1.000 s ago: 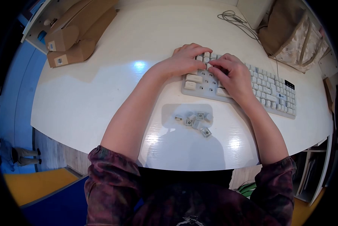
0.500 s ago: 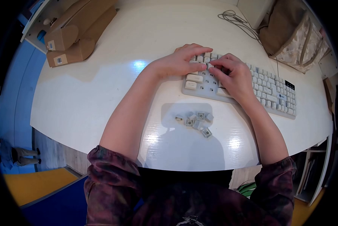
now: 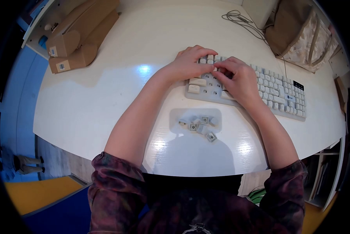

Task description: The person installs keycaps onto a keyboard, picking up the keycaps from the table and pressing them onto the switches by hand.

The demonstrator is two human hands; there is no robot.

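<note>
A white keyboard point(image 3: 278, 100) lies at a slant on the desk, with several keycaps off near its left end and bare switches showing. My left hand point(image 3: 186, 65) rests over its far left corner, thumb and index finger stretched apart. The left thumb tip reaches the spot where my right hand point(image 3: 238, 77) is working. Thumb and fingers of the right hand are pinched on a small pale keycap point(image 3: 215, 69), mostly hidden by the fingertips. Nearer to me, several loose keycaps point(image 3: 202, 129) lie in a small group, some turned underside up.
Brown cardboard pieces point(image 3: 71, 48) lie at the far left of the white desk point(image 3: 81, 113). A coiled cable point(image 3: 239, 18) and a brown bag with a patterned panel point(image 3: 299, 39) are at the far right. Another person's legs point(image 3: 29, 164) show at the left edge.
The view has shifted slightly. Both hands stay at the keyboard's left end, with the right fingers pinched at nearly the same spot. The loose keycaps look unmoved.
</note>
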